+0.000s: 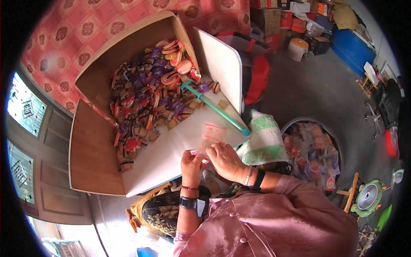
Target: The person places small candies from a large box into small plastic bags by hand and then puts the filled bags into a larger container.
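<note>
My left hand (190,165) pinches the lower edge of a small clear plastic bag (212,134) with red printing. My right hand (227,160) is closed on the bag's lower right side, its fingers close to the left hand's. Both hands are over the near edge of a white board (160,163). Beyond them a teal plastic tube with a T-shaped handle (221,112), perhaps a hand pump, lies across the board. A large heap of small wrapped packets (151,93), many purple or red, spreads from an open-fronted box (106,64) onto the board.
A green and white woven sack (265,138) is right of the board. Further right, a round tub (341,151) holds several filled clear bags (310,154). A white panel (221,61) stands beside the box. A stool (298,49) and a green fan (367,196) are farther off.
</note>
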`<action>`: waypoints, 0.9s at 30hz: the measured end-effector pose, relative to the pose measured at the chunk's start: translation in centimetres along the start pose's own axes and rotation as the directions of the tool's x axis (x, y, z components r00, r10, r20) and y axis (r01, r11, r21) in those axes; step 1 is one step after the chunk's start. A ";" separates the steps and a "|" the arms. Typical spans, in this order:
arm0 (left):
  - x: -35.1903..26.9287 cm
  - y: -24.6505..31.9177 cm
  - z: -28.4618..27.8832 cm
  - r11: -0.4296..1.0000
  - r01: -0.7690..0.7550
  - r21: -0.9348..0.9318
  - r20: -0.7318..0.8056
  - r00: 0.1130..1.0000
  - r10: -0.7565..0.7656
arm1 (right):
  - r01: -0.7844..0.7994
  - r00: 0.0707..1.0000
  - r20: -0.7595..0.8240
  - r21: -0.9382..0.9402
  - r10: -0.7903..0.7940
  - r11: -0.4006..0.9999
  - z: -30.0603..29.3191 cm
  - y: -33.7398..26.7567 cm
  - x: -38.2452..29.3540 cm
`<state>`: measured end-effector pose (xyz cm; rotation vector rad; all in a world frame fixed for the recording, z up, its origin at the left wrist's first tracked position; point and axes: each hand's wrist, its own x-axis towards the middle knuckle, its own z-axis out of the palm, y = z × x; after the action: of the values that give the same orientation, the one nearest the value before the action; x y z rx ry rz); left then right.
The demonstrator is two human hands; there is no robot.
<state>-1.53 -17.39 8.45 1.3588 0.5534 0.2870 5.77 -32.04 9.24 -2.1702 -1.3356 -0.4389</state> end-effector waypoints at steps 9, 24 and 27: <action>-1.5 0.8 0.3 0.995 0.091 -0.047 0.237 0.968 -0.077 | -0.332 0.787 -0.274 0.568 0.553 0.753 -5.2 5.5 -0.6; -2.0 -5.5 3.2 0.714 0.383 -0.585 0.381 0.908 -0.175 | -0.454 0.663 0.424 0.883 0.617 -0.118 -2.5 5.7 -7.2; -2.0 -5.7 3.1 0.696 0.392 -0.602 0.418 0.897 -0.145 | -0.510 0.663 0.428 0.859 0.615 -0.047 -4.3 5.5 -7.3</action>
<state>-2.28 -22.18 3.64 0.5685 0.2979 -0.0124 7.44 -41.78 7.19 -1.2801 -0.2140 0.5683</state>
